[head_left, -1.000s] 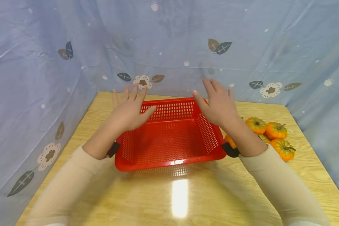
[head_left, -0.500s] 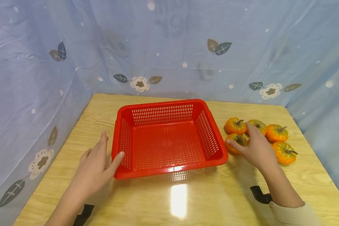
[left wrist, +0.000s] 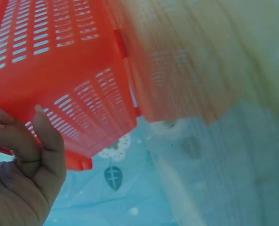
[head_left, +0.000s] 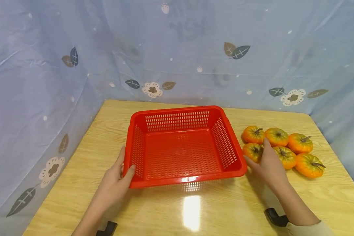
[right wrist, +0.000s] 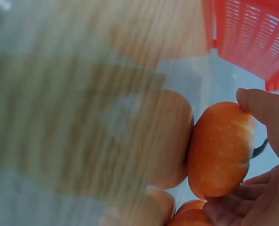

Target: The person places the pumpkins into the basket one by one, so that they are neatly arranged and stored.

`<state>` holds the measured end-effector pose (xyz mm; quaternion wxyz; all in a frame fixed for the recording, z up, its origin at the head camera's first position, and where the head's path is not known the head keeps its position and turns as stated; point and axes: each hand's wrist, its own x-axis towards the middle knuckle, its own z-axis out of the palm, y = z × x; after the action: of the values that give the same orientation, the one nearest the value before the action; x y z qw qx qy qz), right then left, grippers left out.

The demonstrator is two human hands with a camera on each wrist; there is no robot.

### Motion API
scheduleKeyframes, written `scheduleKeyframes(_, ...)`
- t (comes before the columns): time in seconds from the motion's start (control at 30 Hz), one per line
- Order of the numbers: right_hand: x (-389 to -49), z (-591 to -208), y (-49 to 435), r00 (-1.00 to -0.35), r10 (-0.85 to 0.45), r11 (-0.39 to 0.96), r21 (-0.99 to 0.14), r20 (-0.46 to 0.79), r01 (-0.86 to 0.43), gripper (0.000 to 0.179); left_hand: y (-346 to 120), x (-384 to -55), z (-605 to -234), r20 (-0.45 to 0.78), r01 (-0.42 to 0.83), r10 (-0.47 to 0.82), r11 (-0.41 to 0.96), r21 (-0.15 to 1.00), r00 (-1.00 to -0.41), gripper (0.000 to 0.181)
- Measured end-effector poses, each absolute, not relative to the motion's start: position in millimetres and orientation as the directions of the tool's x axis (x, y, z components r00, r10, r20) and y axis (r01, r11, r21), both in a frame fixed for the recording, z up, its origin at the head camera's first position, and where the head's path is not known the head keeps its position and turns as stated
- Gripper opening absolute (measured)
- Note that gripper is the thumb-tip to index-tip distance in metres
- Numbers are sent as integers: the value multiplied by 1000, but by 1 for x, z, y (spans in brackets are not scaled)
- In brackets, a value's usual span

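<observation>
The red basket [head_left: 181, 154] lies with its long axis running from left to right, its right end slightly farther from the person, its opening upward. The gripped pumpkin [head_left: 250, 152] sits just right of the basket, near its right wall; it is squat, its broad axis level and its stem upward in the head view. Five other pumpkins [head_left: 301, 143] cluster beyond it, farther to the right of the basket, their stems pointing different ways.

The left hand [head_left: 115, 185] reaches from the near left of the basket, thumb over the rim and fingers bent along the outside of the left wall, so it grips that edge near the front corner. The right hand [head_left: 269, 167] reaches in from the near right of the basket, thumb toward the basket and fingers on the pumpkin's other side. Thumb and fingers curve round the pumpkin, parted by its width; how firmly they press cannot be told. The pumpkin lies between thumb and fingers, with its stem toward the palm in the right wrist view.
</observation>
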<state>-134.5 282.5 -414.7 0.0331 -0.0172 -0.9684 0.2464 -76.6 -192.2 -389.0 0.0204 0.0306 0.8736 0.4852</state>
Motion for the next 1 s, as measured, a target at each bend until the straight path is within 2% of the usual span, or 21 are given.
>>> scheduleKeyframes(0.23,-132,-416,282,-995,94,895,-440,12,79,96,-190,-79,-388,11,62,101,517,854,-995,76)
scheduleKeyframes(0.47,-138,-408,281,-997,71,877,-478,13,56,98,-190,-77,-389,-24,14,66,516,857,-998,76)
scheduleKeyframes(0.73,-153,-346,265,-991,66,895,-446,115,8,100,-186,-69,-395,-31,-16,23,481,876,-999,76)
scheduleKeyframes(1.0,-176,-296,246,-989,28,821,-567,147,-62,105,-188,-74,-387,-36,-14,34,505,863,-999,76)
